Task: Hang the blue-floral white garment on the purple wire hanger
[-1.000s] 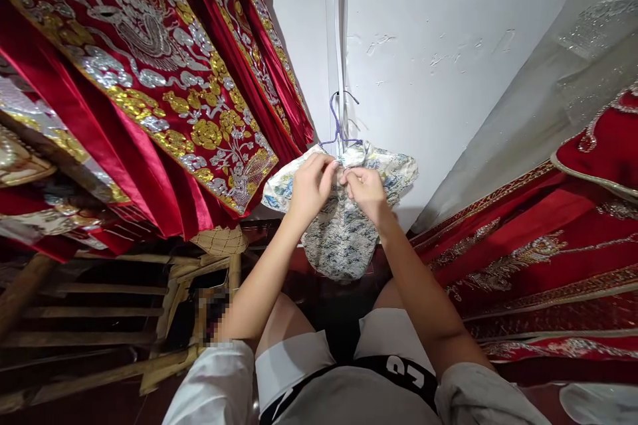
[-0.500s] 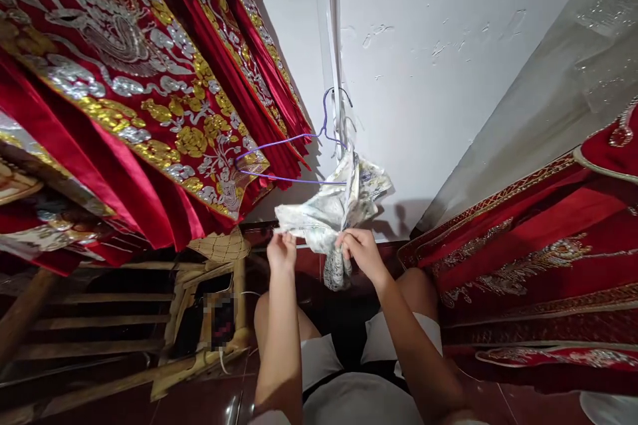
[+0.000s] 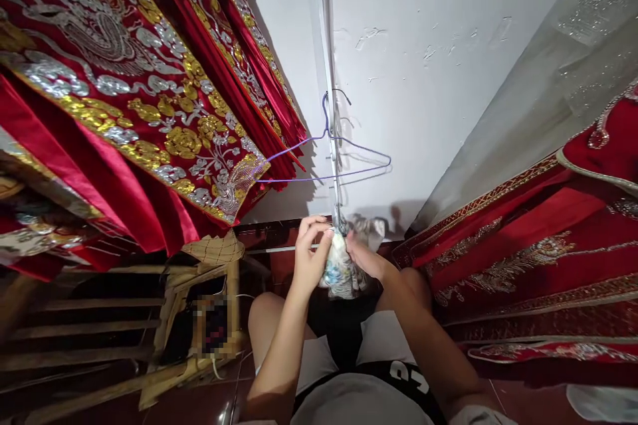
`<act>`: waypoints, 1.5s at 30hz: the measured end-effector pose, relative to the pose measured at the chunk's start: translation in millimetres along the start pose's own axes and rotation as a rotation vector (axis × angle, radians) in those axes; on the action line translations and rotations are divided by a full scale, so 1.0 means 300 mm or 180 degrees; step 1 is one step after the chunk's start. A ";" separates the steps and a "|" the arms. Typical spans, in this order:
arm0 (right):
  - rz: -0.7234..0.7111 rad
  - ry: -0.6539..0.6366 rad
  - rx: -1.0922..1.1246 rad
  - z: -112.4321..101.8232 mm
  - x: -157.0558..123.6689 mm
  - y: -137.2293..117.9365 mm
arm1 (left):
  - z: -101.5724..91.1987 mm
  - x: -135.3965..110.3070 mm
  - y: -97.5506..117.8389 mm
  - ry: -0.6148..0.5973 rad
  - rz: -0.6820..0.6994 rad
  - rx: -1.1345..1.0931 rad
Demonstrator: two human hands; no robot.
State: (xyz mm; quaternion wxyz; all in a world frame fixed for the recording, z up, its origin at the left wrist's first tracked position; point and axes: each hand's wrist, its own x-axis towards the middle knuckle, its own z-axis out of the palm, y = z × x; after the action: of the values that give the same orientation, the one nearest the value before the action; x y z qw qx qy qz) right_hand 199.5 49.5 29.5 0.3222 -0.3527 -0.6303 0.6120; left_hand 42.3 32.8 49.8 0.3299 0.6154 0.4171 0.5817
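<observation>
A crumpled, pale patterned cloth (image 3: 341, 272) hangs bunched above my lap, between my two hands. My left hand (image 3: 312, 252) has its fingers bent and pinched at the bunch's upper left side. On the other side, my right hand (image 3: 366, 257) presses against the cloth, its fingers partly hidden and slightly blurred. A greyish part of the cloth sticks out behind my right hand. Just above, a purple wire hanger (image 3: 299, 179) hangs bare by a white vertical strap (image 3: 323, 33), which runs down to the top of the bunch.
Red embroidered garments (image 3: 189, 113) hang at the left, and more red beaded cloth (image 3: 508, 246) hangs at the right. A bamboo chair (image 3: 232, 285) with a blurred-out device (image 3: 214, 329) stands at lower left. Ahead is a white wall (image 3: 399, 26).
The cloth has come off the hanger's lower bar and is gathered into a lower bunch. My left hand has moved right, close to my right hand. The hanger now shows whole.
</observation>
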 end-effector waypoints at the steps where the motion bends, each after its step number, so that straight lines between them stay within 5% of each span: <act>1: 0.0052 -0.0182 -0.0052 -0.004 0.003 -0.016 | -0.017 -0.004 -0.019 -0.0117 -0.0112 -0.0084; 5: -0.0394 -0.0213 -0.0722 -0.054 0.030 -0.120 | -0.093 -0.068 -0.110 -0.1379 -0.0903 -0.0250; 9: -0.0808 0.0940 -0.1090 -0.154 0.131 -0.217 | -0.176 -0.133 -0.152 -0.2081 -0.1011 0.0738; 11: -0.0885 0.1458 -0.1166 -0.216 0.210 -0.229 | -0.228 -0.127 -0.140 -0.1950 -0.0906 0.1194; 15: -0.0729 0.1471 -0.1283 -0.321 0.338 -0.176 | -0.334 -0.044 -0.089 -0.1670 -0.0835 0.1732; 21: -0.0493 0.1731 -0.1504 -0.375 0.271 -0.113 | -0.436 0.147 -0.096 -0.0628 -0.0593 0.1361; 24: -0.0548 0.1687 -0.1343 -0.353 0.182 -0.127 | -0.421 0.246 -0.082 -0.0353 -0.0550 0.1049; 29: -0.0818 0.1405 -0.1225 -0.285 0.085 -0.171 | -0.318 0.367 0.026 -0.0705 0.0383 0.1239; 32: -0.0786 0.1199 -0.1285 -0.295 0.055 -0.203 | -0.288 0.412 0.065 -0.0514 0.0461 0.1138; 34: -0.0768 0.1349 -0.1294 -0.342 0.037 -0.228 | -0.296 0.436 0.066 -0.0469 0.0395 0.0926; 39: -0.1107 0.2614 -0.1492 -0.539 0.003 -0.281 | -0.340 0.470 0.046 -0.0630 0.0331 0.0903; 43: -0.0494 0.1709 -0.1698 -0.643 -0.019 -0.296 | -0.338 0.486 0.047 -0.0638 0.0599 0.1166; 45: -0.0556 0.1447 -0.1621 -0.654 -0.028 -0.294 | -0.330 0.494 0.049 -0.0570 0.0729 0.1266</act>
State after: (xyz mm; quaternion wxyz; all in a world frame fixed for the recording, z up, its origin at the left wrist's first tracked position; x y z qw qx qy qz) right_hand 363.9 149.1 126.4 0.4071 -0.4937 -0.7027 0.3111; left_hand -57.5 151.4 138.7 0.1699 0.7607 0.4200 0.4649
